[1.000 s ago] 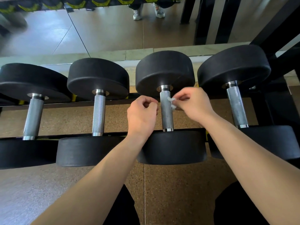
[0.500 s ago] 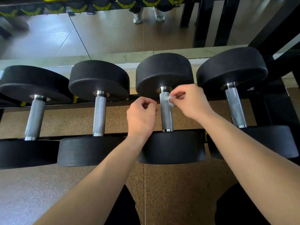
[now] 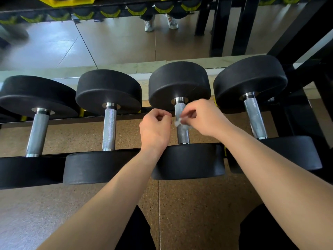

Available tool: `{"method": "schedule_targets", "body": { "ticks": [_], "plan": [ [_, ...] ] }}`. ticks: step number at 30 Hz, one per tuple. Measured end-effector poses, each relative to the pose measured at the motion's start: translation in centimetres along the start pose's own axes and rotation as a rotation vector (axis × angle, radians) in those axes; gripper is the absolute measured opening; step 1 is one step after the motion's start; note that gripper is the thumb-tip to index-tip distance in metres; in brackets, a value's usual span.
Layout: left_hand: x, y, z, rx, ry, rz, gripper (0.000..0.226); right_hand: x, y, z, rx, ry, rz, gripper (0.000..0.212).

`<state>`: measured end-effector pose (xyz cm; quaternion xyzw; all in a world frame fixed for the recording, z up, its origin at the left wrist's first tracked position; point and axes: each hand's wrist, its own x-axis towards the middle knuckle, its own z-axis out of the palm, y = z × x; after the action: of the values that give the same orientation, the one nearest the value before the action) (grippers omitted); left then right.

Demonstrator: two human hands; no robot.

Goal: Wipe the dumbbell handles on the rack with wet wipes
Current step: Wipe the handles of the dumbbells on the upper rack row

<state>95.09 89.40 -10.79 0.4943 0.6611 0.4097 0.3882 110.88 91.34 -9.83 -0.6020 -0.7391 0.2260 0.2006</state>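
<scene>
The wipe (image 3: 178, 122) is a small crumpled white scrap. It lies against the left side of the handle (image 3: 183, 135) of the third dumbbell from the left, about midway along the knurled steel bar. My right hand (image 3: 207, 120) comes in from the right of that handle. Its fingers (image 3: 189, 112) are bent in tight against the thumb, pinching the wipe to the metal.

My left hand (image 3: 155, 129) hovers just left of the handle with its fingers (image 3: 163, 114) curled narrow into a loose fist, a slim gap away from the bar.

The handle joins two round black weights, one behind it (image 3: 180, 83) and one in front of it (image 3: 189, 160). Both rest on the black rack (image 3: 297, 114).

Left of the handle I see two more dumbbells side by side, with bare steel bars (image 3: 109, 127) and (image 3: 37, 134). Right of it stands a fourth (image 3: 255, 118), next to the rack's upright frame.

Below the handle, speckled brown floor (image 3: 189, 204) shows between the rails and runs toward me, where my dark trouser legs (image 3: 137, 231) fill the bottom edge. Far behind the handle there is glossy tan tiling (image 3: 117, 42), with a pair of pale shoes (image 3: 149, 26) standing on it.
</scene>
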Motion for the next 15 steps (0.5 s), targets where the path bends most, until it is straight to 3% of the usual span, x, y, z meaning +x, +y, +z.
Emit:
{"method": "schedule_targets", "body": {
  "ticks": [3, 8, 12, 15],
  "plan": [
    [0.1, -0.1, 0.0, 0.011, -0.013, 0.013, 0.016, 0.1, -0.4, 0.7, 0.034, 0.13, 0.017, 0.014],
    [0.3, -0.3, -0.2, 0.043, -0.121, 0.035, 0.017, -1.5, -0.2, 0.1, -0.008, -0.133, 0.041, 0.013],
    [0.6, 0.1, -0.7, -0.012, -0.255, 0.05, 0.015, -1.7, -0.5, 0.0, 0.199, 0.118, 0.04, 0.007],
    [0.5, 0.2, -1.3, -0.179, -0.337, 0.04, 0.014, -1.6, -1.2, 0.3, 0.368, 0.234, 0.059, 0.01]
  ]
}}
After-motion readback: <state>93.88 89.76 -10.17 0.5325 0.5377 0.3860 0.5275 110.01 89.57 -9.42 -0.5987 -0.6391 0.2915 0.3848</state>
